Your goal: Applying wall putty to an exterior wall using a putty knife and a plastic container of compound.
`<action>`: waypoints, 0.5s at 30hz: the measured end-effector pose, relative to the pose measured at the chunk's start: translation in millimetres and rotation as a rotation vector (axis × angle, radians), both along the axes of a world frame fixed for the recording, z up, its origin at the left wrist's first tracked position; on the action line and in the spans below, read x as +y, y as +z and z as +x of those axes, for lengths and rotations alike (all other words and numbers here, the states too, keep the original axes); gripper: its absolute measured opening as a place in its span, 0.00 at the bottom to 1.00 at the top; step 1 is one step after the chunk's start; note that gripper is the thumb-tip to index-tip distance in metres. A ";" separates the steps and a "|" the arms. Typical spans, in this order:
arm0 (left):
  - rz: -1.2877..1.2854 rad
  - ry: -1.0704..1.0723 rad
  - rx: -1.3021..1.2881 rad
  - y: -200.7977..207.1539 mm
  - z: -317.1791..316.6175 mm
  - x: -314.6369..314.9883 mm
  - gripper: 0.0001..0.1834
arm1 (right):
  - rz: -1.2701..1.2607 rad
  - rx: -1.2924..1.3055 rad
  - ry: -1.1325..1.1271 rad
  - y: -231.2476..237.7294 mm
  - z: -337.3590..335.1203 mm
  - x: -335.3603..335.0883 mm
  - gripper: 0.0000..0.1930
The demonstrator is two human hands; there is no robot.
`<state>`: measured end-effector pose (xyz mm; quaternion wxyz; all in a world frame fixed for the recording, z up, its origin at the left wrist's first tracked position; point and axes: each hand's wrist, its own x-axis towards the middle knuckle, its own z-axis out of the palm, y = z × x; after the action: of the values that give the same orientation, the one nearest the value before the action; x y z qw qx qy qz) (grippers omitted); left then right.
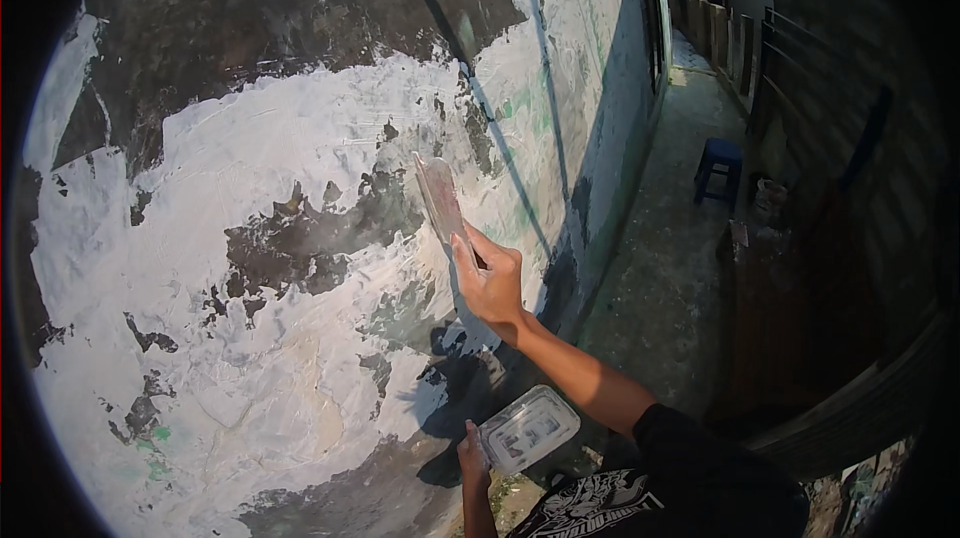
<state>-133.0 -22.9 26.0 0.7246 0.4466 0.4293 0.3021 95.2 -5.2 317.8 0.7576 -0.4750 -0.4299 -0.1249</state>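
Right hand (pixel 492 288) has its thumb and fingers wrapped round a scraper (pixel 440 200) — the blade is up by the wall (pixel 600 138), just to the right of a dark patch (pixel 278 248) with ragged edges. I can't tell if the blade's edge is pressed on the wall. Left hand (pixel 471 456) holds a clear tub (pixel 530 430) by its left side, lower down, toward the wall's bottom edge; most of its fingers are hidden. White paste (pixel 260 143) covers much of the wall, with a big dark part left near the top edge.

To spread the paste well, it would be best to lay the blade nearly flat and pull it in long, smooth strokes, starting on the white and going over the dark. Too steep, and it may scrape the paste off — too much at once, and it may leave lumps. The tub should be held near and level, so the blade can reach it and drips fall back in.
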 end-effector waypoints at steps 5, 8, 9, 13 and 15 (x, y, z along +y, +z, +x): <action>0.047 -0.005 0.080 10.3 -3.6 -6.1 0.32 | 0.061 -0.145 -0.194 27.7 5.6 39.4 0.20; 0.015 0.006 0.061 14.2 -8.0 -6.3 0.31 | -0.137 -0.334 -0.317 29.2 -29.9 51.9 0.28; 0.013 0.024 0.056 18.2 -6.4 -5.0 0.31 | -0.126 -0.375 -0.336 27.9 -41.1 54.9 0.30; 0.021 0.121 0.055 -0.2 -16.3 3.5 0.30 | -0.053 -0.396 -0.263 32.3 -78.7 41.8 0.29; 0.017 0.116 0.041 7.9 -14.7 1.7 0.29 | 0.021 -0.327 0.029 35.5 -65.2 21.0 0.26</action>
<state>-147.7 -21.3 33.9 0.6933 0.4330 0.4665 0.3380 30.1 15.7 353.2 0.6842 -0.4342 -0.5529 -0.1942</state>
